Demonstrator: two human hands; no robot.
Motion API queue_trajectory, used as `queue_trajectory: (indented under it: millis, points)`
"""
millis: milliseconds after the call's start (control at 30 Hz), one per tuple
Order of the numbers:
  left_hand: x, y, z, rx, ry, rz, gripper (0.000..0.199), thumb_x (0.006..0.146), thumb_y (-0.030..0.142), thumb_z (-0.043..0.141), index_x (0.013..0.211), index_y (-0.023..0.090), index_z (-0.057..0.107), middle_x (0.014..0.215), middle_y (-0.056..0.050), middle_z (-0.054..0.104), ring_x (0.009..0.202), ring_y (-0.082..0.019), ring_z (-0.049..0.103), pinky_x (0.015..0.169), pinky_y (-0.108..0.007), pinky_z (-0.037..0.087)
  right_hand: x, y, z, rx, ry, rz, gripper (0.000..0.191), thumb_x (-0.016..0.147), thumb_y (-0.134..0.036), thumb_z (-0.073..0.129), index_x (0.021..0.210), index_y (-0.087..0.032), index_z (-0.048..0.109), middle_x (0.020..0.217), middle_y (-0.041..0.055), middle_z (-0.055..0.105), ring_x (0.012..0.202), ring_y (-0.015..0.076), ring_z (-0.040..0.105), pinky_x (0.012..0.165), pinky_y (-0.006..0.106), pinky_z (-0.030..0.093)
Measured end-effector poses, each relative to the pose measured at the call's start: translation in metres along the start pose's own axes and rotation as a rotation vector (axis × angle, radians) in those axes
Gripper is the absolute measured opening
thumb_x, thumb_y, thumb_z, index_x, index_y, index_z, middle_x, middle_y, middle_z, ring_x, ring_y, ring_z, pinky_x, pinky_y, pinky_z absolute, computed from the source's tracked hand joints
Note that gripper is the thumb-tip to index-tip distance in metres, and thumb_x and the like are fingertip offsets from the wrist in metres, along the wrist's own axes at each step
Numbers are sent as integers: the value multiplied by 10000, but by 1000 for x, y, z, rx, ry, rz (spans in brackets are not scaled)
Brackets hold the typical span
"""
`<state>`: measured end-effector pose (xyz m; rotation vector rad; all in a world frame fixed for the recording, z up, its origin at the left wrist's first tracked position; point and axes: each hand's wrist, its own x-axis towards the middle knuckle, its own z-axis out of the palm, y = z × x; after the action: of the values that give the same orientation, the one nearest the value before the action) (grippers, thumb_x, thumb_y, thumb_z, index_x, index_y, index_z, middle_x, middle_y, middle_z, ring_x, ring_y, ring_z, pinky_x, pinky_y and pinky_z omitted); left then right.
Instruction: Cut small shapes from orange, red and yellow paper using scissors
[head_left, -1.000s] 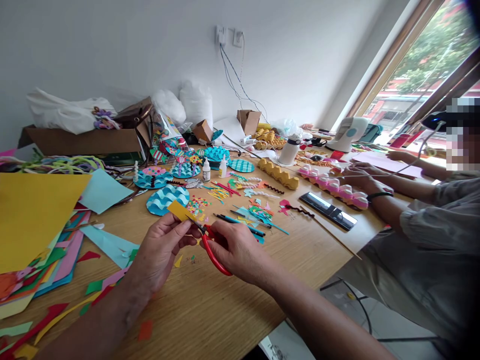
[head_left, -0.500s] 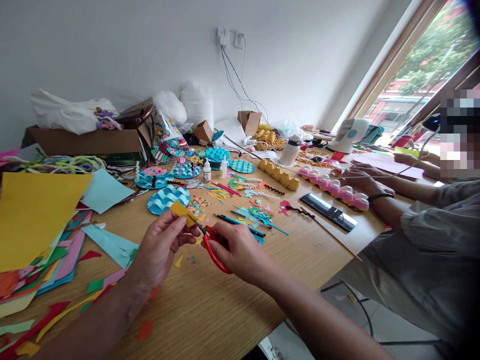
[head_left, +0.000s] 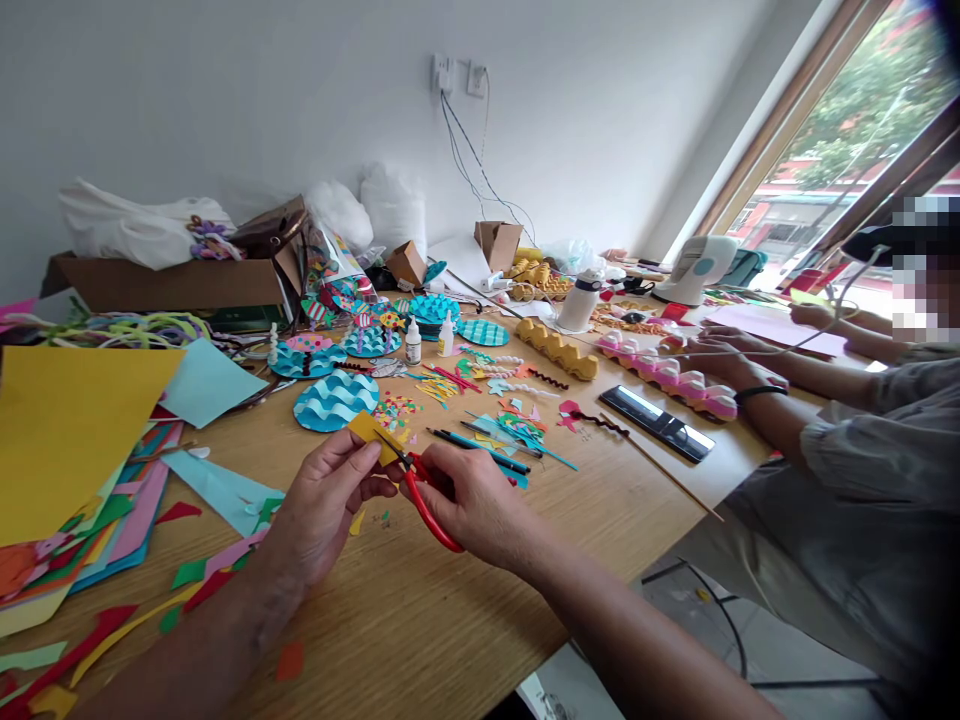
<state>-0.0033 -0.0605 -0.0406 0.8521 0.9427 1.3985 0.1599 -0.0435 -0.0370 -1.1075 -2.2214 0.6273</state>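
My left hand [head_left: 330, 495] pinches a small piece of yellow paper [head_left: 365, 428] between thumb and fingers, above the wooden table. In my right hand [head_left: 480, 500] is a pair of scissors [head_left: 431, 515] with red handles, fingers wrapped in the loops. The dark blades lie at the right part of the yellow paper, pointing up and left. Just beyond my left hand sits a round blue disc with wavy paper strips [head_left: 336, 400]. Tiny coloured paper bits [head_left: 395, 410] are scattered beside it.
Coloured paper sheets [head_left: 82, 430] and scraps lie at left. Pens [head_left: 480, 448], glue bottles [head_left: 413, 342] and a yellow egg-carton strip [head_left: 556, 348] are farther right. A co-worker's arms [head_left: 757, 375] rest by a pink egg-carton strip [head_left: 667, 375]. A thin stick [head_left: 675, 478] lies near the table's right edge.
The yellow paper is turned slightly and has shifted a little to the right in my left hand. My right hand and the scissors stay nearly in place. The co-worker's head has moved slightly.
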Motion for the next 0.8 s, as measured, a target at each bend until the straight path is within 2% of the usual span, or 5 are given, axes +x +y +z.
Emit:
queue_trajectory:
  millis: [267, 600, 800]
  points:
    - [0, -1, 1, 12, -8, -17, 196, 650, 291, 778, 801, 181, 719, 776, -13, 735, 631, -130, 651, 553, -227, 533, -1, 1, -1, -4, -4, -3, 211, 845, -227, 557, 657, -155, 492, 564, -38, 454, 505, 71, 363, 487, 216, 225]
    - [6, 1, -6, 51, -1, 37, 155, 703, 307, 737, 772, 196, 654, 759, 12, 708, 637, -136, 663, 572, -235, 533, -4, 5, 3, -1, -12, 13, 221, 845, -255, 557, 657, -158, 490, 566, -32, 463, 511, 75, 361, 484, 216, 217]
    - [4, 0, -5, 54, 9, 34, 171, 681, 316, 750, 745, 187, 657, 718, 8, 696, 615, -130, 639, 557, -232, 527, -4, 2, 3, 2, -18, 26, 222, 848, -261, 559, 662, -156, 497, 564, -33, 470, 511, 75, 363, 486, 214, 223]
